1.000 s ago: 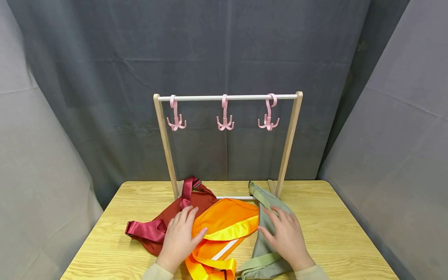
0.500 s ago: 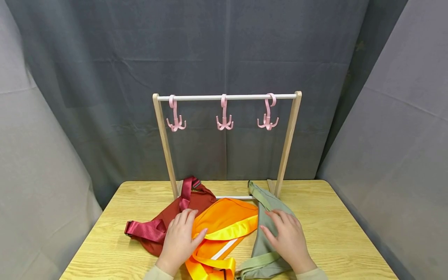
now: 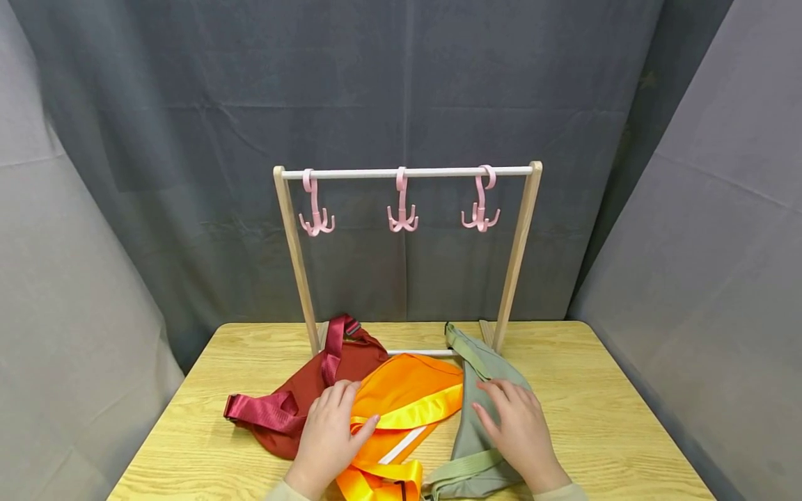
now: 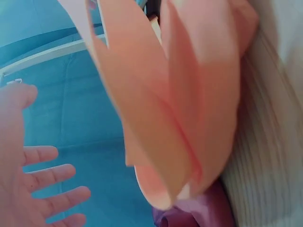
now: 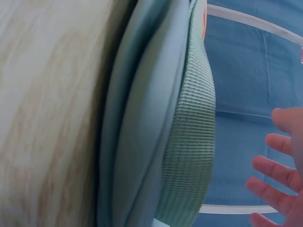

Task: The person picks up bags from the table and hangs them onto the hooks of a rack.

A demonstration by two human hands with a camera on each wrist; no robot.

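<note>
Three strapped fabric bags lie side by side on the table. The dark red bag [image 3: 301, 390] with a crimson strap is at the left, the orange bag [image 3: 407, 376] with a yellow strap in the middle, the grey-green bag [image 3: 501, 369] with a pale green strap at the right. My left hand [image 3: 327, 440] hovers over the meeting of the red and orange bags and partly hides both. Above the grey-green bag is my right hand [image 3: 519, 433]. Both hands hold nothing. In the wrist views, the left fingers [image 4: 57, 177] and right fingers [image 5: 277, 172] are apart from the cloth.
A wooden rack [image 3: 520, 243] stands behind the bags, with a white top bar [image 3: 357, 174]. From the bar hang a left pink hook [image 3: 316, 216], a middle pink hook [image 3: 402, 209] and a right pink hook [image 3: 481, 209]. Grey curtains surround the table [image 3: 595, 417].
My left hand has shifted slightly right and toward me. The right hand has drawn slightly toward me. The bags and hooks stay where they were.
</note>
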